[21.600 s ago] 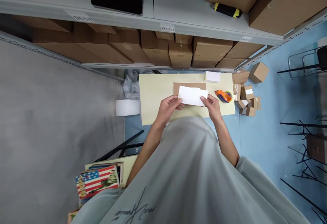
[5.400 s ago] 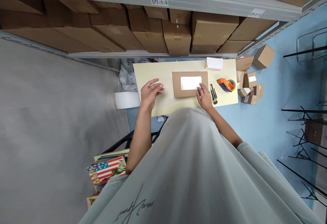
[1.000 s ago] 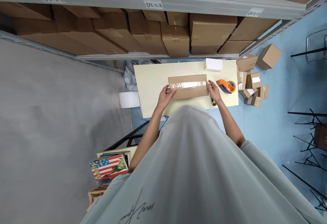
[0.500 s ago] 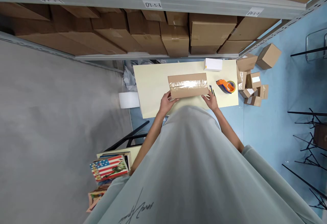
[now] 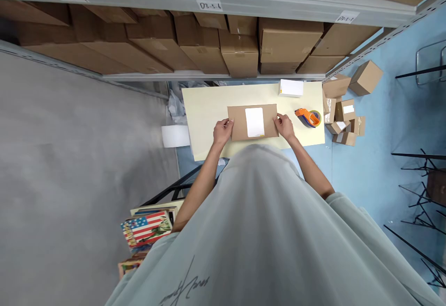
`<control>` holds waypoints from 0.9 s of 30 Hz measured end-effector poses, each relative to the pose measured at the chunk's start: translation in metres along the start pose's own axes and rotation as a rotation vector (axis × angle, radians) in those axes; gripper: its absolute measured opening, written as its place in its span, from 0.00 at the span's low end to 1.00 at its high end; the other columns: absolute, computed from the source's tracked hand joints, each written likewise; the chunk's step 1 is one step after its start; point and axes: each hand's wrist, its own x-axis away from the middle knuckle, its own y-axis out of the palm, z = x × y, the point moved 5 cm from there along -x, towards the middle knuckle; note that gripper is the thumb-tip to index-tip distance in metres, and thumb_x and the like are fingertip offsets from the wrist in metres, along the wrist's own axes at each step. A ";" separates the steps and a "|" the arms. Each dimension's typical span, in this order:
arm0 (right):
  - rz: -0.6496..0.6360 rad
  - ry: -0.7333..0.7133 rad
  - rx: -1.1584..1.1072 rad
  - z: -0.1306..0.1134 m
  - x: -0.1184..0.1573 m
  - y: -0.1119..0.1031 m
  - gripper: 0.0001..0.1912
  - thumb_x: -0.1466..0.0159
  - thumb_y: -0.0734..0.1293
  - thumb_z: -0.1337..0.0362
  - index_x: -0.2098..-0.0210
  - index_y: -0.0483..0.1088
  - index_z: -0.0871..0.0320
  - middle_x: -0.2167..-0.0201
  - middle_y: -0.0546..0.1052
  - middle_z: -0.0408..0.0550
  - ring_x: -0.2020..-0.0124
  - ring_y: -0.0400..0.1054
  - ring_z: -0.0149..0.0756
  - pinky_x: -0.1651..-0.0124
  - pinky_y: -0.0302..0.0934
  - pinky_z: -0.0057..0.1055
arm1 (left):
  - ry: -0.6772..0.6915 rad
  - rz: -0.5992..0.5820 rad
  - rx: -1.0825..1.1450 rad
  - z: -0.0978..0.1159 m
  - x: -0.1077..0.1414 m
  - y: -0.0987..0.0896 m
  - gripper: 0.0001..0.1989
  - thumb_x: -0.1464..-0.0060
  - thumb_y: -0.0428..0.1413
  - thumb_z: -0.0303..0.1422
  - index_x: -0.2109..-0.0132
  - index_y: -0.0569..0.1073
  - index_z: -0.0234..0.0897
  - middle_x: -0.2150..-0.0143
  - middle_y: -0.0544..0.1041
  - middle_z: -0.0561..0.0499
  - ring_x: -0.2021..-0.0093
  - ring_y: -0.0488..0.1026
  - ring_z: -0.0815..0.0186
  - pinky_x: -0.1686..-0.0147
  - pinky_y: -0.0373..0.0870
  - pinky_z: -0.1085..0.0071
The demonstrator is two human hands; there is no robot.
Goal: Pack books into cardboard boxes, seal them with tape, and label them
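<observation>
A brown cardboard box (image 5: 237, 124) lies in front of me over the pale yellow table (image 5: 205, 106), its long side running left to right. A blank-looking white label (image 5: 254, 122) is stuck on its upper face. My left hand (image 5: 223, 131) grips the box's left end between thumb and fingers. At the opposite end, my right hand (image 5: 285, 126) pinches the right edge. Right of that hand lies an orange tape dispenser (image 5: 308, 117) with a roll of tape. Behind the box stands a small white box (image 5: 291, 88) at the table's far edge.
A metal shelf (image 5: 223, 77) packed with cardboard boxes (image 5: 239, 55) rises behind the table. Several small cartons (image 5: 344, 110) are piled on the blue floor at right. Illustrated books (image 5: 146, 228) are stacked at lower left, near a white roll (image 5: 175, 136) beside the table.
The box has been turned over: its shiny taped face was up, and now the labelled face is. Both hands have shifted to its ends.
</observation>
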 end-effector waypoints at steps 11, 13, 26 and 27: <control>-0.126 0.150 -0.344 0.065 0.047 0.024 0.34 0.28 0.65 0.51 0.28 0.70 0.61 0.41 0.84 0.63 0.51 0.83 0.45 0.36 0.75 0.54 | -0.128 -0.299 0.273 -0.056 0.049 0.013 0.61 0.53 0.77 0.54 0.20 0.61 0.38 0.21 0.65 0.26 0.26 0.71 0.41 0.32 0.75 0.45; -0.144 0.158 -0.367 0.069 0.057 0.033 0.39 0.34 0.69 0.56 0.25 0.67 0.60 0.36 0.81 0.63 0.47 0.82 0.47 0.36 0.75 0.54 | -0.151 -0.311 0.277 -0.065 0.053 0.018 0.64 0.56 0.79 0.51 0.19 0.59 0.40 0.20 0.62 0.26 0.26 0.71 0.39 0.32 0.74 0.43; -0.135 0.091 -0.310 0.021 0.053 0.026 0.35 0.36 0.75 0.42 0.37 0.77 0.54 0.50 0.87 0.52 0.50 0.80 0.48 0.38 0.75 0.47 | -0.030 -0.170 0.155 -0.025 0.038 0.023 0.40 0.52 0.75 0.49 0.35 0.76 0.39 0.44 0.86 0.42 0.49 0.84 0.49 0.46 0.82 0.56; -0.121 0.088 -0.273 0.016 0.053 0.017 0.33 0.35 0.75 0.40 0.40 0.79 0.54 0.52 0.87 0.52 0.51 0.80 0.49 0.41 0.76 0.46 | -0.008 -0.159 0.147 -0.021 0.040 0.017 0.37 0.49 0.73 0.50 0.37 0.78 0.40 0.45 0.86 0.42 0.51 0.84 0.51 0.48 0.81 0.58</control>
